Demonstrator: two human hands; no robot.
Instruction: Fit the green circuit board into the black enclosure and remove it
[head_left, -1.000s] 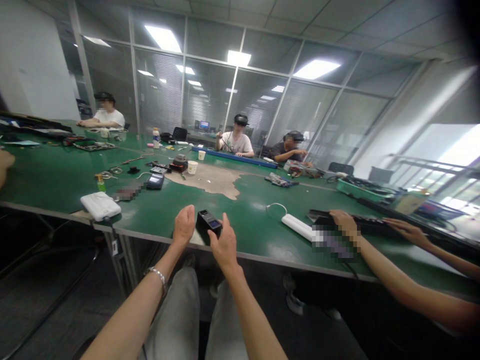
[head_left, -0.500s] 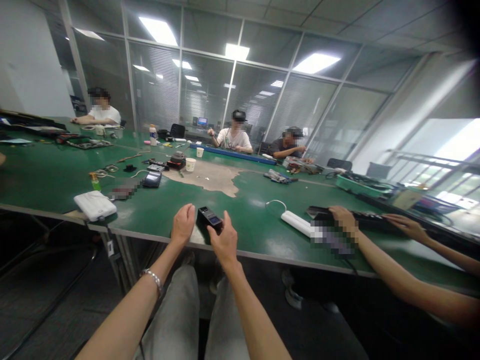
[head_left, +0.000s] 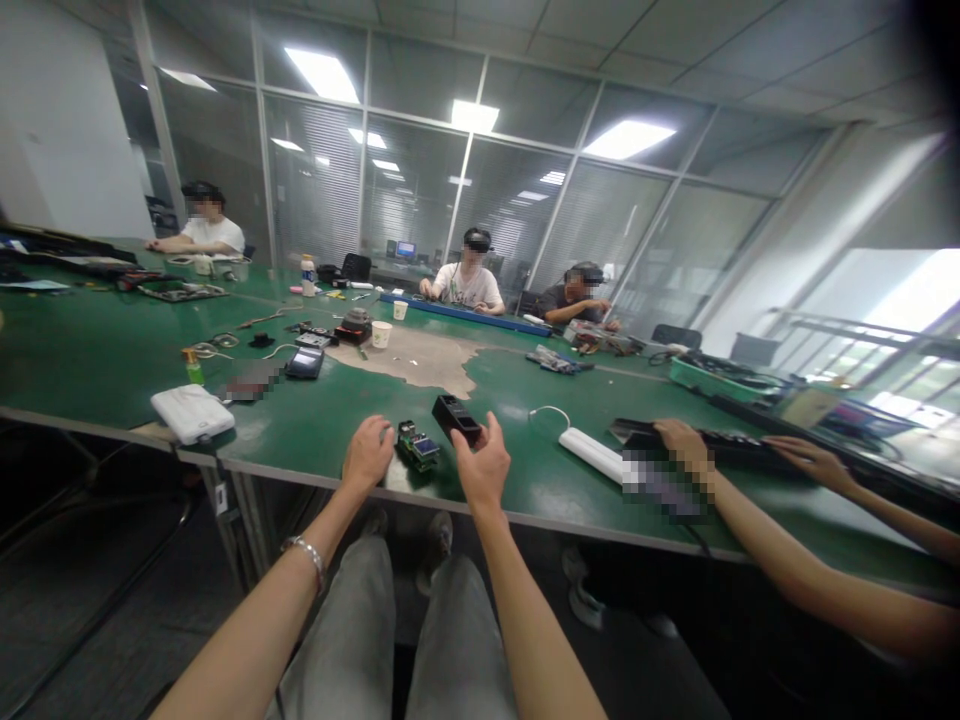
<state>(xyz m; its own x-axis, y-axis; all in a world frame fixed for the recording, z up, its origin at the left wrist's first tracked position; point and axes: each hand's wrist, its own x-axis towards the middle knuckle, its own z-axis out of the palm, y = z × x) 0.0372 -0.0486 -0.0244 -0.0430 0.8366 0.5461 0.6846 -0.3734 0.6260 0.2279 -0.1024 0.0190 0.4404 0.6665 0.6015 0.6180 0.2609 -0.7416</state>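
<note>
My right hand (head_left: 484, 462) grips a black plastic casing (head_left: 456, 418) between thumb and fingers, just above the table. Left of it, a green circuit board (head_left: 418, 447) with a small screen and other parts lies bare on the green table (head_left: 517, 395). Beside the board's left side rests my left hand (head_left: 367, 455), its fingers loosely bent and apart, with nothing seen in them. Whether its fingertips touch the board, I cannot tell.
A white power bank-like box (head_left: 193, 413) sits left, near a small green bottle (head_left: 193, 367). Paper cups (head_left: 381, 334) stand further back. To the right lie a white power strip (head_left: 592, 452) and a co-worker's hands (head_left: 686, 450) on a long black part. Other people sit across the table.
My right hand has moved right with the black casing, which is now off the circuit board. The board is uncovered on the table. My left hand has barely shifted.
</note>
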